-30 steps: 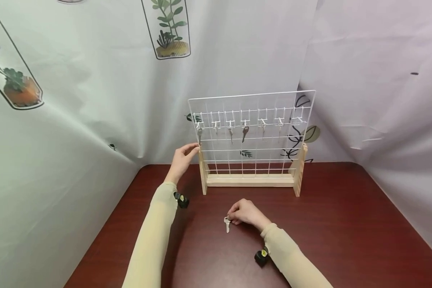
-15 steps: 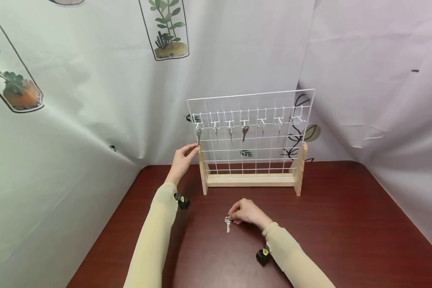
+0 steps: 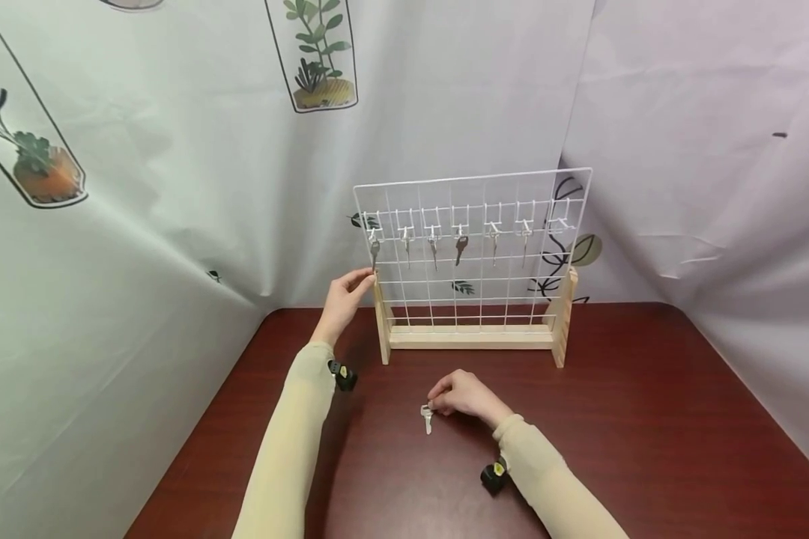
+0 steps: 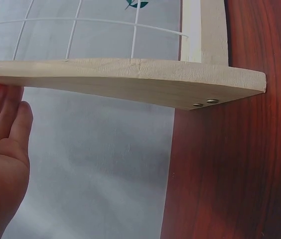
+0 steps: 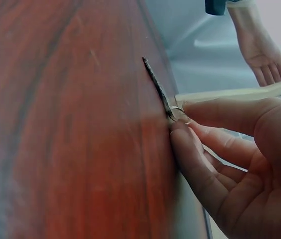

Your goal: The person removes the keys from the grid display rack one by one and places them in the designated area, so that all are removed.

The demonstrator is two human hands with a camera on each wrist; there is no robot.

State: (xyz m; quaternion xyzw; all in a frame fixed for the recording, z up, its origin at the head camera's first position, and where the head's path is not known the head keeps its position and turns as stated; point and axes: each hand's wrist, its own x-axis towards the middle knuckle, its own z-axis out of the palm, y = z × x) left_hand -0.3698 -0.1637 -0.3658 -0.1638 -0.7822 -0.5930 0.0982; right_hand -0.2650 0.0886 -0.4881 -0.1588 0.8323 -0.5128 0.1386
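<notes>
My left hand (image 3: pixel 346 296) pinches the top end of the left wooden post (image 4: pixel 130 74) of a white wire grid rack (image 3: pixel 472 281). In the left wrist view, the fingers (image 4: pixel 6 117) of that hand lie against the post's end, with the thumb only partly in frame. Low over the table in front of the rack, my right hand (image 3: pixel 467 394) pinches a silver key (image 3: pixel 428 423) by a small ring (image 5: pixel 179 113) at its head. The key's blade points away from the fingertips. Along the grid, keys (image 3: pixel 461 250) hang from several white hooks (image 3: pixel 494 229).
The rack stands on a dark red wooden table (image 3: pixel 620 419), near its back edge. A pale wooden bar (image 3: pixel 472 340) joins its two posts. Behind and to the left hangs a light curtain (image 3: pixel 175 187) printed with plants. A small black camera sits on each wrist.
</notes>
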